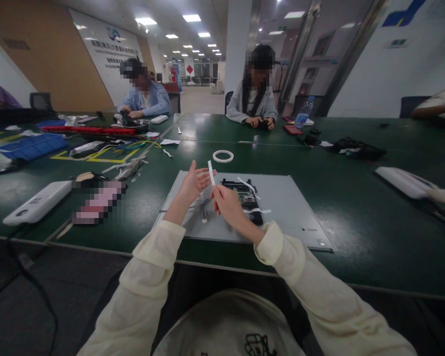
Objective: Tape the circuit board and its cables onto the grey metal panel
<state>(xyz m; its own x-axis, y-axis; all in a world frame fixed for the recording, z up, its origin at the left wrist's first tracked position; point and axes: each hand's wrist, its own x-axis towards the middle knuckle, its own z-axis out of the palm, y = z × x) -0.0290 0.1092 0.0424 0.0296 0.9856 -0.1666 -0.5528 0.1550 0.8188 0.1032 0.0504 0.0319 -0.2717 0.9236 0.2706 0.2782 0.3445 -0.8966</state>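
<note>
Between the fingers of my right hand point(227, 201) a short strip of white tape point(211, 173) stands nearly upright. My left hand point(195, 183) is beside it, palm turned up and fingers stretched out, close to the strip; whether they touch I cannot tell. Below both hands lies a flat grey panel point(282, 202) with a black electronic assembly point(257, 217) and a circuit board on it. More white strips point(249, 187) cross that assembly. Some grey cable point(204, 211) shows under my hands, partly hidden by them.
A white tape roll point(223, 156) lies beyond the panel. To the left are a white power bank-like box point(39, 201), a blue tray point(33, 147) and tangled cables point(129, 170). Another white device point(404, 182) rests at right. Two people point(144, 94) sit across the green table point(341, 198).
</note>
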